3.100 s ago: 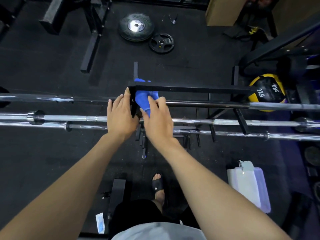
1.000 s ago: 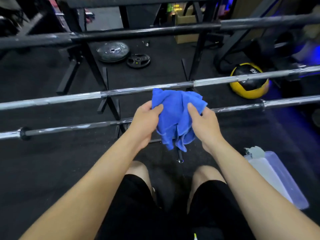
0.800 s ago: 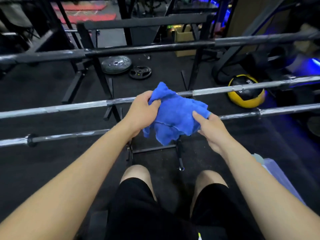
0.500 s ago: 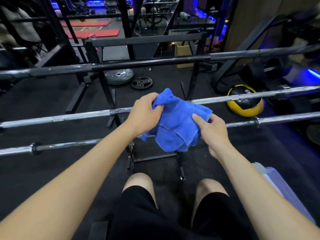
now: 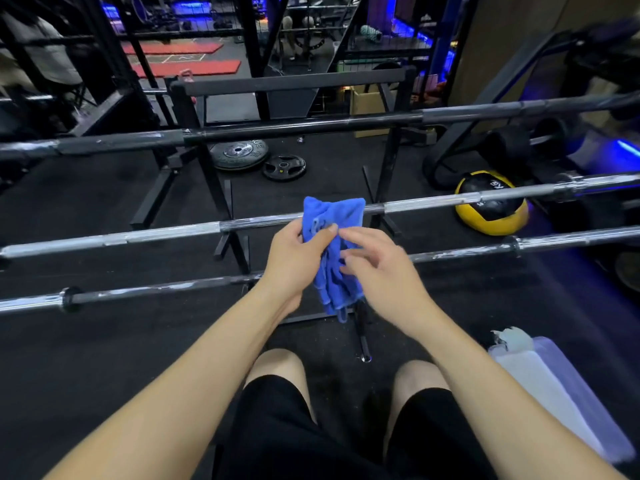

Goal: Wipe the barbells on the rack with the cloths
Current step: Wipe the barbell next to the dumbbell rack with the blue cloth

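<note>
Since half a second ago, the blue microfibre cloth [image 5: 333, 244] has gone from a broad spread between the hands to a narrow, bunched vertical hang, and the right hand has moved in close to the left.

Left hand [image 5: 294, 261] — grips the cloth's left edge, thumb pressed on its front, fingers curled behind.
Right hand [image 5: 379, 268] — fingers partly curled and loosely spread, tips touching the cloth's right side; whether they pinch a fold cannot be told.
Cloth — held in front of the person, its top corners crossing the middle chrome steel barbell [image 5: 138, 235], its lower tail hanging past the nearest chrome barbell [image 5: 156, 289]; contact with either bar cannot be told.
Dark black barbell [image 5: 294, 128] — highest and farthest, lying across the black steel rack [image 5: 207, 168].
Floor items — large grey weight plate [image 5: 239, 154] just beside a small black weight plate [image 5: 284, 167], behind the rack; yellow-and-black medicine ball [image 5: 491, 206] at right, behind the middle bar.
Translucent plastic container [image 5: 554, 386] — on the floor near the person's right knee.
Person — seated, black shorts [image 5: 294, 427], bare knees.
</note>
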